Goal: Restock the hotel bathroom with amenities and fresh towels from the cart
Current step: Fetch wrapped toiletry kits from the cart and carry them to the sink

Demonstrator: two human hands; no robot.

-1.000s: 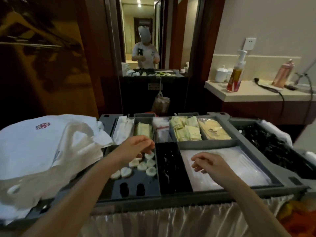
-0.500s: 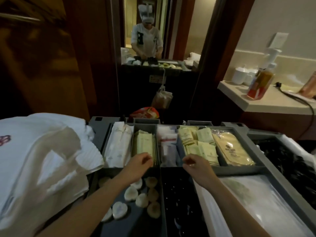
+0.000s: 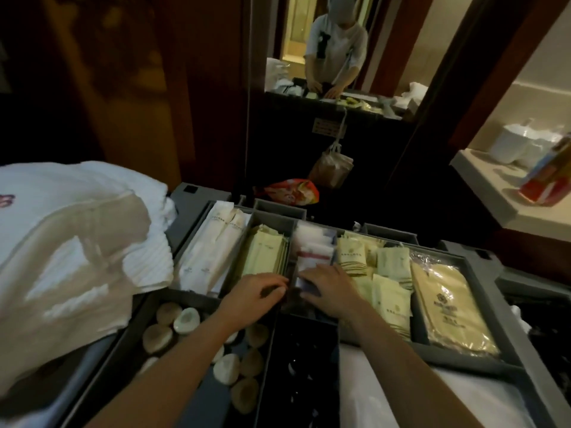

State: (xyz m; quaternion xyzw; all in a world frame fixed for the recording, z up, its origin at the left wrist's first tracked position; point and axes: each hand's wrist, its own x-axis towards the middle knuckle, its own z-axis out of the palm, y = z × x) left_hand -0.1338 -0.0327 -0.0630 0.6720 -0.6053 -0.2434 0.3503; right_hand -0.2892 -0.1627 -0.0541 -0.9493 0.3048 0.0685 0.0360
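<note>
While it looks like amenities are being picked from the cart (image 3: 182, 196), the left hand (image 3: 258, 293) and right hand (image 3: 329, 288) meet at the white packets (image 3: 312, 251) just ahead. Both look loosely bent; I cannot tell if either holds one. Next, I think, pinch one packet. Towels (image 3: 77, 242) lie left of the left hand.

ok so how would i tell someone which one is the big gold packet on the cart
Start at the grey cart tray and follow its back row of compartments to the right end. The gold packet lies flat there. Unlike the small pale green sachets to its left, it is large, shiny and bears a dark logo.
</note>
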